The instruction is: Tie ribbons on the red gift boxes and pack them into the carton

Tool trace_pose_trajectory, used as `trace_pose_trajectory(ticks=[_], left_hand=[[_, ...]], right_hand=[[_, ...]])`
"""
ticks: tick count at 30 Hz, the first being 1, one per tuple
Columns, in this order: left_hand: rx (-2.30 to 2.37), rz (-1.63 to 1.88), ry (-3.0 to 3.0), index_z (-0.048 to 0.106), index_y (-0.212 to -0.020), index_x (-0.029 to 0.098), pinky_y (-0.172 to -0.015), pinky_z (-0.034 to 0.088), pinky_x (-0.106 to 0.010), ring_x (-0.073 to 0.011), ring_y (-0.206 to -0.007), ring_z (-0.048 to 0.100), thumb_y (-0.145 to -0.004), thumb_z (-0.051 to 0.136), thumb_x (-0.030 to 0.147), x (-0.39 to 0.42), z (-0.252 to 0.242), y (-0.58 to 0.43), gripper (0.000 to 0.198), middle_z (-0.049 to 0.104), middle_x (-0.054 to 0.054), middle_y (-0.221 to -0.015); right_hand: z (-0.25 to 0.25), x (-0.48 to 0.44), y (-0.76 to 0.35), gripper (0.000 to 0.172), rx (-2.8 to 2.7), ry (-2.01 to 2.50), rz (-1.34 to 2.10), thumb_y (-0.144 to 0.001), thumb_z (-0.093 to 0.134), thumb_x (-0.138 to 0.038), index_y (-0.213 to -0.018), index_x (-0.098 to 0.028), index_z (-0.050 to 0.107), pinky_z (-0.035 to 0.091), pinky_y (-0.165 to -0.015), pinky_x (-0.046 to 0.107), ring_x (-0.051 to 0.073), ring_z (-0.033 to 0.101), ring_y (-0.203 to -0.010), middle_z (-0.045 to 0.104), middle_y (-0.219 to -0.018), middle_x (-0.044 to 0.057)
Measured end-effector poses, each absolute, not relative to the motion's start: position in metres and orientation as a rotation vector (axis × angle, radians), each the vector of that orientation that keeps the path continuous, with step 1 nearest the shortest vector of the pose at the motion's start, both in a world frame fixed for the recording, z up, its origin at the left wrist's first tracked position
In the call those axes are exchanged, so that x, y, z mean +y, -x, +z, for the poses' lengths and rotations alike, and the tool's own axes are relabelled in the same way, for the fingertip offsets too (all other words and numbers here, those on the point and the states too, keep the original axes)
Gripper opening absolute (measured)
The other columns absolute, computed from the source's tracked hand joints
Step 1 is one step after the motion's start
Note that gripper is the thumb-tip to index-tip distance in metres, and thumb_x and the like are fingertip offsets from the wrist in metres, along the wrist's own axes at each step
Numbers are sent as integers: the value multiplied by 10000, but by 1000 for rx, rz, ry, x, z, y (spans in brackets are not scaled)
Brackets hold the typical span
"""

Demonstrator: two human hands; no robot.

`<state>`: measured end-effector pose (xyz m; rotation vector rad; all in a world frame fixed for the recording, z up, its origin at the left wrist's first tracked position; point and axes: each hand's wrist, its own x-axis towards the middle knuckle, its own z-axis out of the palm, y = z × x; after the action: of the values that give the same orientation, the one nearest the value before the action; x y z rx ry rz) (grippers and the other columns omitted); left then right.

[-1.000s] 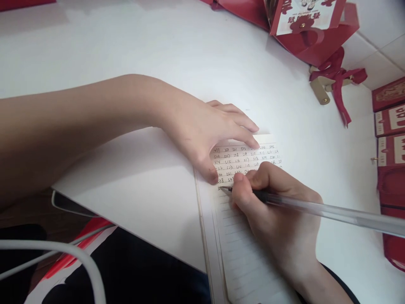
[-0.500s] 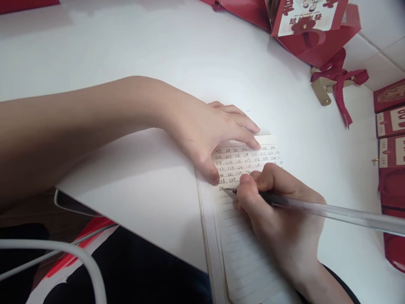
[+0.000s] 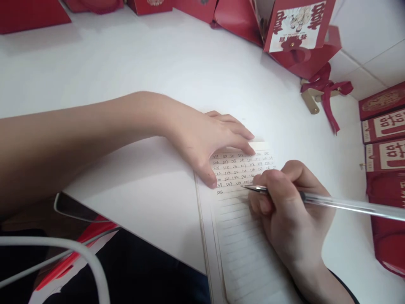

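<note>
A lined notebook lies on the white table, its upper rows filled with handwritten numbers and its lower lines blank. My left hand rests across the top left of the page, fingers spread, thumb near the left ends of the rows. Between the fingers of my right hand is a clear-barrelled pen, its metal tip pointing left over the page, by the last written rows. Whether the tip touches the paper I cannot tell. My right hand covers part of the page's right side.
Red gift boxes with printed fronts stand along the back, and more red boxes line the right side. A gold-coloured metal piece with a red ribbon lies between them. A white curved tube is at lower left, below the table edge.
My right hand has shifted right with the pen, whose tip has left the start of the lowest written row. That row's number now shows more fully. The camera view has moved slightly.
</note>
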<state>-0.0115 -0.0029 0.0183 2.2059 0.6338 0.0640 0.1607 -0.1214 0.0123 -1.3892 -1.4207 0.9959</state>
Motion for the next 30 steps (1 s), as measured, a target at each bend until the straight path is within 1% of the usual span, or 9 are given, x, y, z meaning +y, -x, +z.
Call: trace_pose_trajectory(ticks=[6,10,12,16,19,22,26,29,30], left_hand=[[612,82,-2224,577,-1213,272,-1138,112,-415,-309,-1392,204,-522,756,330,-5,19,13,716,401,-8,-1445],[559,37,-2303,521,-1293,251,-1137,141,-455,-308,-1391,224,-559,774,360,-4,20,14,784,356,-82,-1475],[558,47,-2318,545,-1271,233,-1126,184,-454,-302,-1373,274,-585,765,327,-3,21,16,726,394,-95,-1451],[571,252,-2305,622,-1158,218,-1075,310,-372,-242,-1250,461,-688,689,262,-2,14,18,477,538,-81,-1327],[687,431,-2273,675,-1022,203,-958,423,-289,-186,-1059,583,-753,579,178,1,4,16,287,659,-58,-1111],[917,627,-2210,702,-861,189,-837,472,-249,-162,-921,612,-766,515,134,7,-4,14,217,693,-38,-925],[1194,799,-2146,680,-834,176,-768,494,-263,-159,-832,614,-777,468,129,14,-6,13,224,682,-43,-936],[1338,869,-2188,648,-838,174,-812,488,-298,-185,-918,594,-784,419,96,13,-5,13,248,665,-60,-935],[1368,873,-2218,639,-818,177,-838,479,-305,-191,-944,584,-772,422,79,12,-6,13,242,661,-60,-921]], right_hand=[[7,-111,-178,216,-1315,1366,866,-872,619,-357,-793,-200,493,263,-280,165,61,366,-335,478,-553,-66],[1,-93,-203,221,-1456,1534,441,-827,652,-389,-871,-200,546,399,-372,203,121,538,-464,547,-641,-23],[-3,-83,-219,213,-1588,1590,222,-834,623,-398,-911,-206,574,462,-463,235,172,621,-627,611,-792,33],[-15,-67,-253,213,-1915,1444,17,-915,452,-373,-1008,-243,594,508,-528,286,232,641,-824,609,-1003,89],[-22,-59,-267,304,-2121,1353,-76,-948,345,-333,-1133,-282,580,561,-730,380,257,626,-963,611,-1103,80],[-14,-60,-251,352,-1996,1351,-223,-940,380,-354,-1244,-247,522,558,-816,435,279,612,-1013,610,-1137,104],[14,-86,-163,328,-2064,1141,-100,-945,396,-289,-1211,-188,560,502,-943,403,249,549,-1135,569,-1225,127],[32,-107,-73,318,-2328,809,151,-908,455,-252,-1177,-148,589,428,-1018,381,253,484,-1207,552,-1250,142],[37,-111,-46,290,-2404,724,238,-898,506,-282,-1135,-156,616,436,-1003,367,253,521,-1164,590,-1197,129]])
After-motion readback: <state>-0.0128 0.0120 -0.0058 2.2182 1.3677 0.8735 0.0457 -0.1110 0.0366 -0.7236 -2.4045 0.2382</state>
